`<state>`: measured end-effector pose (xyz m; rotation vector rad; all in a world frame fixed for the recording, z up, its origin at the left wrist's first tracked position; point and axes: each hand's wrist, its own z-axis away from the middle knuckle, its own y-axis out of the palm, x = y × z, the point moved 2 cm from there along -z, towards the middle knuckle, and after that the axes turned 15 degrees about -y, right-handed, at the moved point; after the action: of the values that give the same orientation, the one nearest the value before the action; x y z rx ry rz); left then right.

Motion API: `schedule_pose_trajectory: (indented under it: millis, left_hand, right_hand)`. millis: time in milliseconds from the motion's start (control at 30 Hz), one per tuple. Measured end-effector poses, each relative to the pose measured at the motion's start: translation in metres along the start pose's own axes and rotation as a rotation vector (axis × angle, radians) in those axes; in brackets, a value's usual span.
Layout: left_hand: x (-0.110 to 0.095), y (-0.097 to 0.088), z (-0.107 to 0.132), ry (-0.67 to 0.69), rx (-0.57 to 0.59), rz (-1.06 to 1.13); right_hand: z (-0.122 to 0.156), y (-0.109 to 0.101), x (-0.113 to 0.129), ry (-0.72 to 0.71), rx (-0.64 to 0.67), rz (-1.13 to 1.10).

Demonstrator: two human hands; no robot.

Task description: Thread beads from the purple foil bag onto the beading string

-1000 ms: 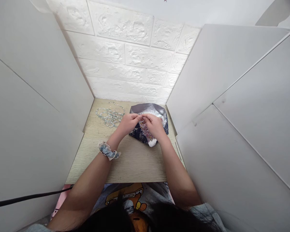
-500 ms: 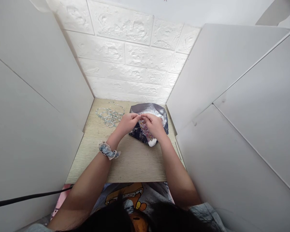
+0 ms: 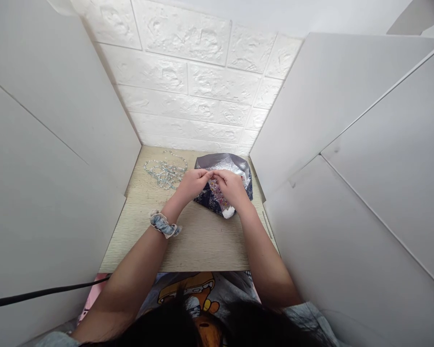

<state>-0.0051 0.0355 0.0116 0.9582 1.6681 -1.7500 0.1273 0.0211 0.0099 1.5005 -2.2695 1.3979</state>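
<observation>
My left hand and my right hand meet at the fingertips, both pinched closed. Whatever sits between the fingers is too small to make out. Below them lies a dark blue patterned pouch with its shiny silver lining showing. In front of the pouch, partly covered by my right hand, is a clear tube-like packet of colourful beads with a white end. Left of my hands, a loose heap of pale blue and white bead strings rests on the tabletop.
The light wooden tabletop is boxed in by a grey-white panel on the left, another panel on the right and a white brick-pattern wall behind. A black cable crosses at lower left.
My hands stay together in nearly the same place, the fingertips slightly closer. The pouch and the bead strings have not moved; the view has shifted a little.
</observation>
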Motion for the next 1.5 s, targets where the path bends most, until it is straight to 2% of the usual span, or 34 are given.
schedule_pose_trajectory:
  millis: [167,300,533,633,833,1133,1333,1500]
  left_hand:
    - [0.000,0.001,0.000,0.018,-0.008,-0.002]
    - [-0.002,-0.002,0.001,0.003,-0.016,-0.001]
    - [-0.003,0.000,0.001,-0.010,0.046,0.076]
    - [-0.002,-0.001,0.000,-0.028,0.037,0.123]
    - [0.001,-0.002,-0.002,-0.082,0.112,0.198]
    - [0.001,-0.001,-0.002,-0.048,0.138,0.153]
    - [0.000,-0.002,0.001,-0.015,0.202,0.164]
    - [0.000,-0.003,0.002,0.013,0.192,0.154]
  right_hand:
    - [0.000,-0.002,0.001,0.014,-0.074,0.016]
    - [0.000,-0.003,0.004,0.000,-0.061,0.000]
    - [0.000,-0.004,-0.001,0.106,-0.121,-0.118]
    - [0.000,-0.002,-0.003,0.117,-0.114,-0.169]
    - [0.000,0.000,-0.005,0.142,-0.103,-0.205]
    - [0.001,-0.001,-0.007,0.177,-0.117,-0.249]
    - [0.001,-0.003,-0.008,0.195,-0.115,-0.257]
    - [0.002,-0.003,-0.010,0.218,-0.126,-0.287]
